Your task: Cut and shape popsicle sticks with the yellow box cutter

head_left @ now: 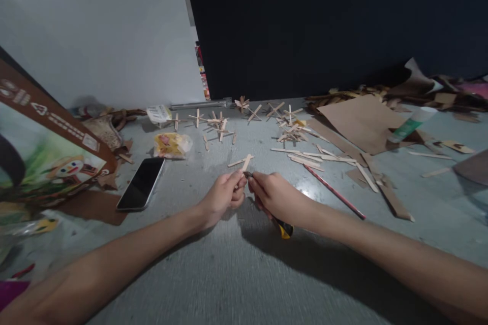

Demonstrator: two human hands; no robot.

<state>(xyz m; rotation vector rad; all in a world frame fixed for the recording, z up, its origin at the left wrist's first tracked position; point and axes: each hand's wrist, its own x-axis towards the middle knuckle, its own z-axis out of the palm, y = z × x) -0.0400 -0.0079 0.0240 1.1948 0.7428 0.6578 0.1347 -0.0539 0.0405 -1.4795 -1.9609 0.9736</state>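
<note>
My left hand is closed, pinching a flat wooden craft stick that points up and away. Touching or nearly touching it, my right hand is wrapped round a hand tool with a black and yellow handle. The tool's dark tip shows at the fingertips, close to the stick; its exact kind is mostly hidden by the fingers. Just beyond the hands, another craft stick lies on the grey table.
Crossed-stick pieces and loose sticks lie beyond my hands. A red pencil, cardboard and a glue stick are at right. At left are a phone, a yellow packet and a printed bag.
</note>
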